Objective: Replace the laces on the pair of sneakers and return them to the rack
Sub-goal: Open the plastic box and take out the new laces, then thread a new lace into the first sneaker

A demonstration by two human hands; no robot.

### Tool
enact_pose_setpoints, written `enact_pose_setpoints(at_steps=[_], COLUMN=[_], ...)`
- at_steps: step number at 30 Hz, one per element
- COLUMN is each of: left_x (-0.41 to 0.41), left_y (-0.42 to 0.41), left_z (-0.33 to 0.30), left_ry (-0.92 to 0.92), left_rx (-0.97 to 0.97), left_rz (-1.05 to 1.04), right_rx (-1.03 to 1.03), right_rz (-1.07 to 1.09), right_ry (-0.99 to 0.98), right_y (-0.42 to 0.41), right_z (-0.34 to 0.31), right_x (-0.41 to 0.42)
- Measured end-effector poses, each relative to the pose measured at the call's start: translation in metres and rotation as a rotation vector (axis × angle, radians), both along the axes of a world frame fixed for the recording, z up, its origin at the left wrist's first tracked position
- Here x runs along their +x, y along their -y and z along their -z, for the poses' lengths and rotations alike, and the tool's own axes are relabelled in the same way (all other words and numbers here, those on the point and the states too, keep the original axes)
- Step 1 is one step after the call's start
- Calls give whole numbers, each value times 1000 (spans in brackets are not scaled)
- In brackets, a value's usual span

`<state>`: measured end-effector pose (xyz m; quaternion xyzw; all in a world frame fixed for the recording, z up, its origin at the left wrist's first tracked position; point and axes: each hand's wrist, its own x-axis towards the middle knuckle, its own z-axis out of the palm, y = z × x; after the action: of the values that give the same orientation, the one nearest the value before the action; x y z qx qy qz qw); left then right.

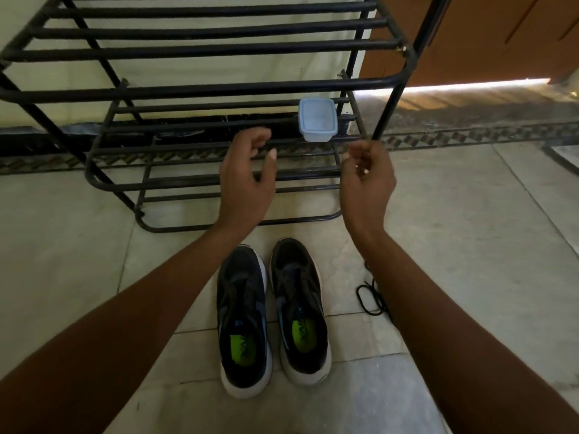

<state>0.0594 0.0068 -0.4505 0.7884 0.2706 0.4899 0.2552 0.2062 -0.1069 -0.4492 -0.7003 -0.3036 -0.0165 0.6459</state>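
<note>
Black sneakers point(272, 311) with green insoles; pale-blue box point(317, 119).

We're in a home entryway here: a black metal shoe rack point(200, 89) stands on a pale tiled floor point(470, 230) against a cream wall. A wooden door point(470, 36) sits right beside it, daylight under it.

Bare floor point(470, 245) at the right; rack point(219, 89) bars across the top, box point(317, 120) on a shelf, shoes point(272, 311) low in the middle.
</note>
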Motion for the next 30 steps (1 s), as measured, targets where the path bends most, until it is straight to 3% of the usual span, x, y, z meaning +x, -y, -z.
enact_pose_setpoints(at_steps=[4,13,21,24,27,30], left_x=[-56,-181,-269,-287,-298,-303], left_y=[27,70,55,40,25,12], left_z=[17,71,122,135,145,152], left_ry=[86,-76,-279,-422,-569,-600], left_rx=[-81,-276,-428,-518,-491,-437], left_rz=[-80,-341,-496,-446,-353,-304], right_rx=[-22,-242,-608,-819,-997,-1103], right_rz=[-99,-477,-911,-1129,-1251,-1312], right_ry=[-47,-100,223,370,487,625], right_y=[11,-1,-29,-36,-43,-50], right_z=[19,61,83,90,97,103], right_x=[-36,-135,-196,-206,-215,-223])
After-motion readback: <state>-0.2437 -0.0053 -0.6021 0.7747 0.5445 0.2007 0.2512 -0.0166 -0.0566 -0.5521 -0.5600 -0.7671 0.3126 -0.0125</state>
